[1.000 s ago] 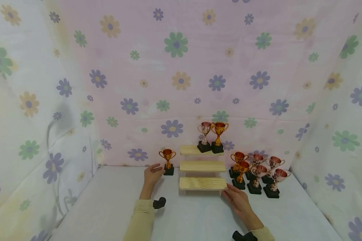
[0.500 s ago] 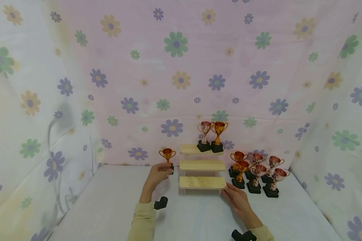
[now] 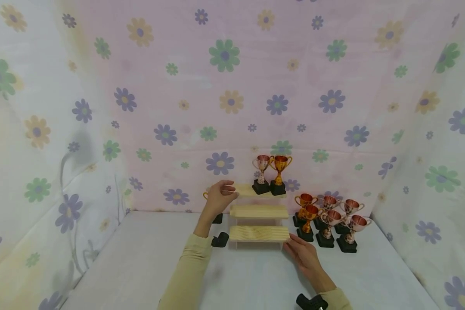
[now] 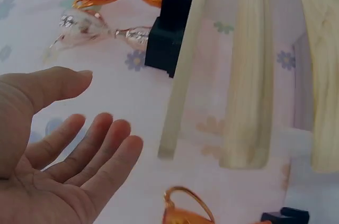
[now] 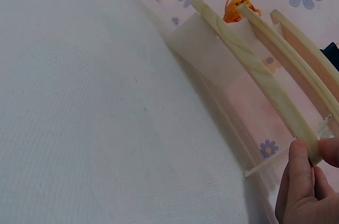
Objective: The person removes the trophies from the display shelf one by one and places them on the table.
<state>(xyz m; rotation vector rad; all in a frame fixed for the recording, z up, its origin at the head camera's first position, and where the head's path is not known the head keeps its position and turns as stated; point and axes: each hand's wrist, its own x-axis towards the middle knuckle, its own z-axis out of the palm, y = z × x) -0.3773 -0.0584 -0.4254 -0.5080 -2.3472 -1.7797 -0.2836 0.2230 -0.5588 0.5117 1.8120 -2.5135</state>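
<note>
My left hand (image 3: 220, 199) hovers in front of the left end of the stepped wooden stand's (image 3: 259, 233) top step. In the left wrist view nothing lies between its thumb and loosely spread fingers (image 4: 114, 168). Behind this hand, left of the stand, a small gold trophy (image 4: 185, 216) is mostly hidden. My right hand (image 3: 305, 257) pinches the right end of the lowest step (image 5: 259, 73) between thumb and fingers. Upright on the top step, side by side toward its right end, are a silver-pink trophy cup (image 3: 261, 172) and a gold one (image 3: 280, 174), both with black bases.
To the right of the stand, several gold trophies (image 3: 308, 221) and pinkish-silver trophies (image 3: 352, 232) stand close together on the white-covered table (image 3: 139, 258). A flower-print cloth (image 3: 178, 99) hangs behind and at both sides.
My left hand has gone from beside the lone gold trophy, past its base, up and right to the top step's left end. My right hand keeps its hold on the lowest step.
</note>
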